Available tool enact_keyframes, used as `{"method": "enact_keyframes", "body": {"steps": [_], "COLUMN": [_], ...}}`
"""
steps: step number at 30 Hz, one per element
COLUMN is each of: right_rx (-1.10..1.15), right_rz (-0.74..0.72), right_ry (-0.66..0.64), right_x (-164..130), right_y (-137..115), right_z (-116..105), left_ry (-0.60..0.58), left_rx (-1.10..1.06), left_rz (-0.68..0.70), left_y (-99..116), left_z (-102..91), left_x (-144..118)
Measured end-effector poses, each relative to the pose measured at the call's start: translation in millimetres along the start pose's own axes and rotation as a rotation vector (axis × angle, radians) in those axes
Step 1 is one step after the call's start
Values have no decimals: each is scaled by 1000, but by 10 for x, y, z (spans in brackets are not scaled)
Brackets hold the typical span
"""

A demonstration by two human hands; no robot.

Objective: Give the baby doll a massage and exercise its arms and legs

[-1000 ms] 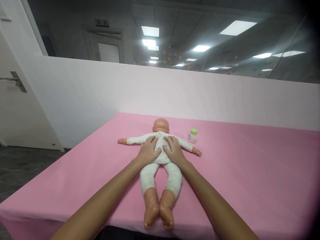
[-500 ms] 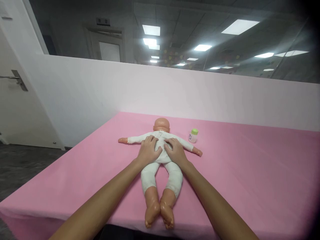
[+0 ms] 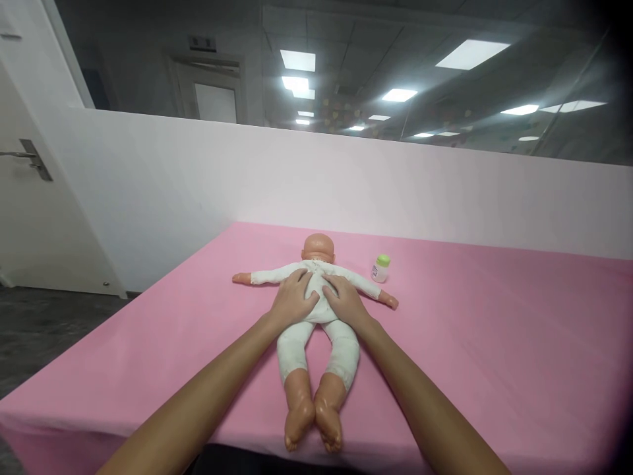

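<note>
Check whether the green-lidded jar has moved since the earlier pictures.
No, the jar keeps its place on the pink cloth, judged against the wall behind it.

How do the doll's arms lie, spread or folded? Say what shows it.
Spread: both arms of the doll reach outward, sideways, across the pink cloth.

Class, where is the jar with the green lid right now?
In the head view, the jar sits on the pink cloth, right of the doll's head, just beyond its arm on that side.

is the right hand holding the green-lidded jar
No, the right hand lies on the doll's back, while the jar stands apart.
</note>
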State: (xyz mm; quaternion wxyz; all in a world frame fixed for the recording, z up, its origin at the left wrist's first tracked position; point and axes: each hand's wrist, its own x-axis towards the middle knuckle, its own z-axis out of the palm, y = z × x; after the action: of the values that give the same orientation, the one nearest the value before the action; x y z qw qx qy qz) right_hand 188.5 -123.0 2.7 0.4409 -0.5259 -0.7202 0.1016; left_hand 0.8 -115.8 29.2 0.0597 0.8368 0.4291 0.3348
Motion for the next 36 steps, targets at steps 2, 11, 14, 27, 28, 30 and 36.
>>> {"method": "enact_keyframes", "body": {"steps": [2, 11, 14, 27, 28, 30, 36], "right_rx": [-4, -2, 17, 23, 33, 51, 64], "right_rz": [9, -13, -10, -18, -24, -26, 6], "right_ry": [11, 28, -3, 49, 34, -7, -72], "right_x": [15, -13, -27, -7, -15, -28, -12], "right_y": [-6, 0, 7, -45, -18, 26, -50], "right_z": [-7, 30, 29, 7, 24, 47, -23], "left_ry": [-7, 0, -23, 25, 9, -39, -78], "left_rx": [4, 10, -13, -10, -14, -17, -76], "left_rz": [-1, -12, -18, -1, -1, -9, -23], "left_y": [21, 3, -48, -36, -56, -94, -157], "left_z": [-26, -2, 40, 19, 38, 68, 88], "left_x": [7, 7, 6, 1, 2, 6, 18]}}
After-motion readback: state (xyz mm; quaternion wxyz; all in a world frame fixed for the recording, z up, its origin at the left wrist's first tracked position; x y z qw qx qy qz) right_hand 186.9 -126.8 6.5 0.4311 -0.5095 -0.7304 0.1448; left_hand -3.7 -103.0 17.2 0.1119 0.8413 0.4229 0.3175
